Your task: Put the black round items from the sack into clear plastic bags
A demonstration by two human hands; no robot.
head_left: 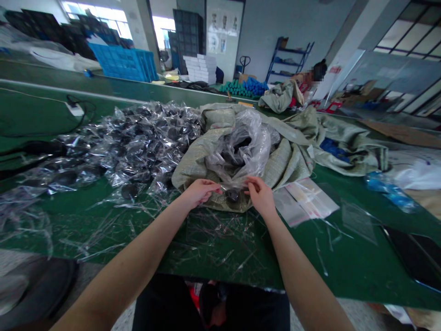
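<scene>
In front of an open woven sack (193,161), my left hand (204,191) pinches one side of a small clear plastic bag. My right hand (257,191) has its fingers closed at the bag's other side. A round black part (232,196) shows between the hands, in or behind the clear plastic. The sack holds a crumpled clear liner (258,138) with dark contents inside. To its left lies a large heap of black parts wrapped in clear bags (138,142). Flat clear bags (306,200) lie right of my right hand.
Thin plastic strips (213,234) litter the green table (361,276) near its front edge. A black phone (415,257) and blue plastic (391,191) lie to the right. Beyond are a blue crate (124,62), another sack (365,154) and a person (306,82).
</scene>
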